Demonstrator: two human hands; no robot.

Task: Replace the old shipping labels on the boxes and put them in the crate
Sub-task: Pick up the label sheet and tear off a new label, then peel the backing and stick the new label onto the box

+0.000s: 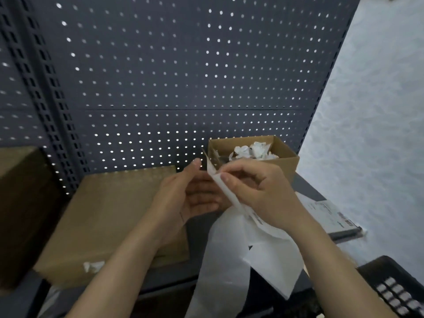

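label sheet (229, 260) hangs from right hand (259, 191) pinch, left hand (190, 196) uncurled beside it

Crate (387, 276) half off-frame, btm R.

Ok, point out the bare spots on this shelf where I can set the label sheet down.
Barest: the flat top of the closed box, on the left. A narrow dark shelf strip lies between the open scrap box and the label stack. Crowded: the middle, where the right hand pinches the label sheet.
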